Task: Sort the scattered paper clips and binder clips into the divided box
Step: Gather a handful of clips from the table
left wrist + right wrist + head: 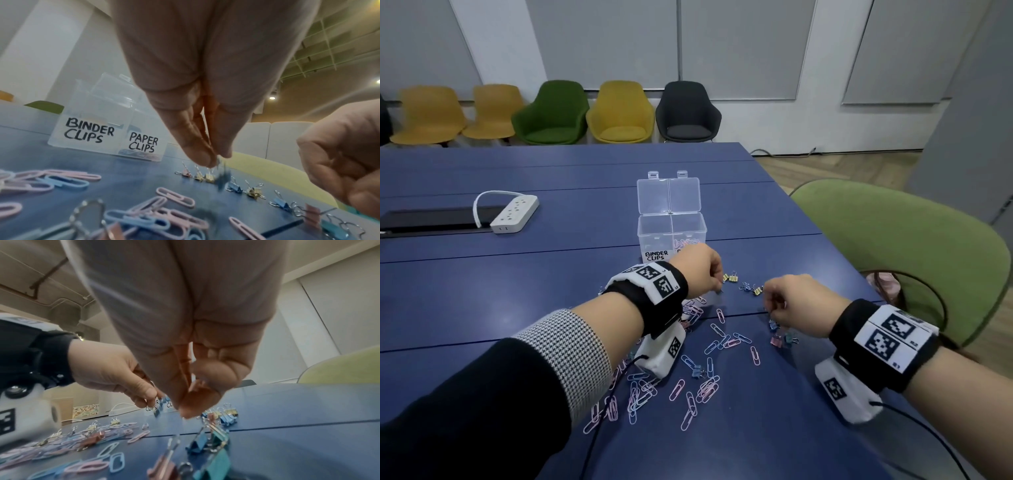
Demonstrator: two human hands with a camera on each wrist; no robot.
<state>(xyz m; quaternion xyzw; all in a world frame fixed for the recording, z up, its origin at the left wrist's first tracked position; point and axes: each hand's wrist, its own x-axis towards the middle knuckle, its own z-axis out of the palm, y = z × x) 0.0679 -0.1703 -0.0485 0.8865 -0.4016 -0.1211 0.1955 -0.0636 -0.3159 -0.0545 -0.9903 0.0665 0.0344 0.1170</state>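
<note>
Nearest lies a scatter of pink and blue paper clips (pixel 690 383), too many to count. Beyond them, the left hand (pixel 700 270) pinches one blue binder clip (pixel 223 176); whether the curled right hand (pixel 796 301) holds anything I cannot tell. Farthest stands the two-compartment divided box (pixel 671 236), lid open.

The divided box (pixel 107 126) bears handwritten labels: "BINDER CLIPS" on its left compartment, "PAPER CLIPS" on its right.

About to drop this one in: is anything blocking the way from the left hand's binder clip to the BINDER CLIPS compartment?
Nothing visible does. The left hand pinches a small blue binder clip above the table; the clear divided plastic box stands just beyond it, lid open, with only bare blue tabletop between.
</note>
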